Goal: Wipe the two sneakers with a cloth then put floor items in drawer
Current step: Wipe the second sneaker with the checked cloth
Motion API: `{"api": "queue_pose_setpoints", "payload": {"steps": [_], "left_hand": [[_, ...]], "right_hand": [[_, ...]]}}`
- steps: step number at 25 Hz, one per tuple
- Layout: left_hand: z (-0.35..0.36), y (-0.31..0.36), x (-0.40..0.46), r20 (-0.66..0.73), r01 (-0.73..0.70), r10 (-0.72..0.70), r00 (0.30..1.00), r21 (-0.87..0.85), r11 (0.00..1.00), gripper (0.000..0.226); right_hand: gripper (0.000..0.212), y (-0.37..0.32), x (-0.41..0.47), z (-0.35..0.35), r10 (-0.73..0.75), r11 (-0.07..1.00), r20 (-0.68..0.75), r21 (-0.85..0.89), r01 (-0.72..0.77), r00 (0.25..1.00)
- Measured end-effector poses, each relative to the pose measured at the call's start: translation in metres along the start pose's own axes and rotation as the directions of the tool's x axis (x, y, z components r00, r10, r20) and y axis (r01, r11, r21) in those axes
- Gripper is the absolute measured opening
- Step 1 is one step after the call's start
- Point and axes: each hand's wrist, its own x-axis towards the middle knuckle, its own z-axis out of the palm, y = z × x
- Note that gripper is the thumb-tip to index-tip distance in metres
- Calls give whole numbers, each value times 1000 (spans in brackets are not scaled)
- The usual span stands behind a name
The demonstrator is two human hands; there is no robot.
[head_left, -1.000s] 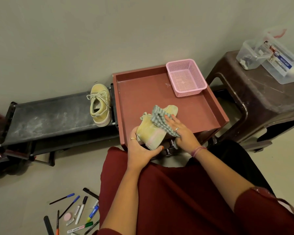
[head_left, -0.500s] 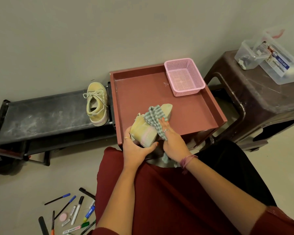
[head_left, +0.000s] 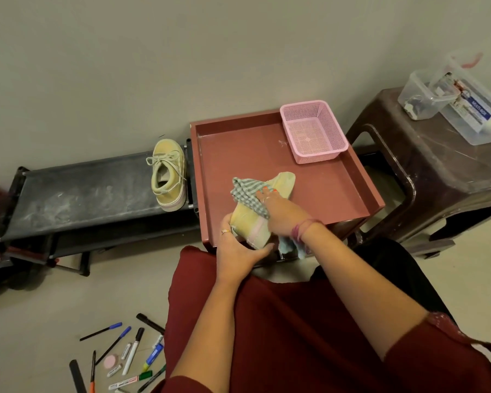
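Head view | left hand point(head_left: 240, 251) grips sneaker point(head_left: 255, 219) | right hand point(head_left: 281, 211) presses cloth point(head_left: 247, 194), fingertips half-hidden

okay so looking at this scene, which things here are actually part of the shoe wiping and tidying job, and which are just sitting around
Part of the job:
held sneaker in left hand
checked cloth under right hand
second sneaker
pens and markers on floor
red drawer

Just lying about:
pink basket
clear boxes
brown stool
black rack

— Clothing? Dark red garment point(head_left: 295, 336), short sleeves, black beneath at right.
— Jewellery? Gold ring on left hand point(head_left: 238, 251); ring, orange nail polish, pink-red thread bracelet point(head_left: 304, 226) on right hand point(head_left: 281, 211).
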Motion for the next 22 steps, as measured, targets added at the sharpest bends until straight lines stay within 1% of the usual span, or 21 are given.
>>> {"api": "queue_pose_setpoints", "payload": {"steps": [1, 2, 3, 5, 6, 7, 8, 9, 10, 12, 13, 15, 17, 20, 21, 22], "left_hand": [[0, 0, 1, 3, -8, 8, 1000, 24, 1000, 93], [0, -2, 2, 8, -21, 21, 1000, 48, 999, 94], [1, -2, 1, 13, -23, 22, 1000, 66, 998, 94], [2, -4, 2, 21, -33, 31, 999, 92, 995, 92], [3, -5, 2, 22, -38, 37, 999, 91, 995, 84], [3, -3, 2, 30, -55, 53, 998, 92, 994, 69], [3, -3, 3, 35, -86, 83, 996, 93, 992, 55], [3, -1, 3, 45, -117, 113, 993, 109, 987, 49], [4, -2, 4, 47, -134, 130, 990, 97, 986, 52], [2, 1, 3, 32, -76, 75, 997, 53, 996, 71], [2, 1, 2, 29, -50, 48, 998, 52, 997, 81], [3, 2, -1, 32, -64, 63, 998, 64, 996, 94], [4, 6, -2, 33, -102, 100, 994, 83, 991, 96], [4, 4, -1, 35, -106, 104, 994, 58, 993, 96], [3, 3, -1, 33, -83, 82, 996, 45, 996, 97], [2, 1, -1, 35, -58, 57, 998, 30, 998, 98]], "right_hand": [[66, 5, 10, -9, 19, 1000, 47, 10, -19, 999], [65, 5, 13, -15, 37, 999, 57, 6, -38, 998], [66, 1, 12, -15, 49, 999, 37, 4, -50, 998], [70, -14, -9, 2, 15, 999, -72, -30, -17, 997], [69, -22, -25, 17, -25, 998, -140, -65, 16, 990], [66, -28, -41, 30, -85, 992, -207, -108, 64, 975], [64, -30, -53, 41, -146, 981, -243, -158, 110, 959], [64, -29, -59, 47, -190, 970, -262, -197, 141, 946], [64, -24, -60, 48, -217, 965, -279, -206, 162, 936], [70, -9, -50, 40, -207, 975, -283, -137, 174, 937], [75, 1, -41, 33, -172, 985, -262, -72, 159, 950], [78, 22, -23, 15, -68, 996, -163, 49, 77, 984], [74, 37, -7, 7, 9, 996, -144, 94, 5, 990], [77, 25, -10, 19, 78, 984, -193, 170, -45, 978], [79, 15, -20, 28, 60, 982, -211, 190, -19, 976], [82, 5, -32, 38, 9, 982, -228, 187, 35, 974]]}}
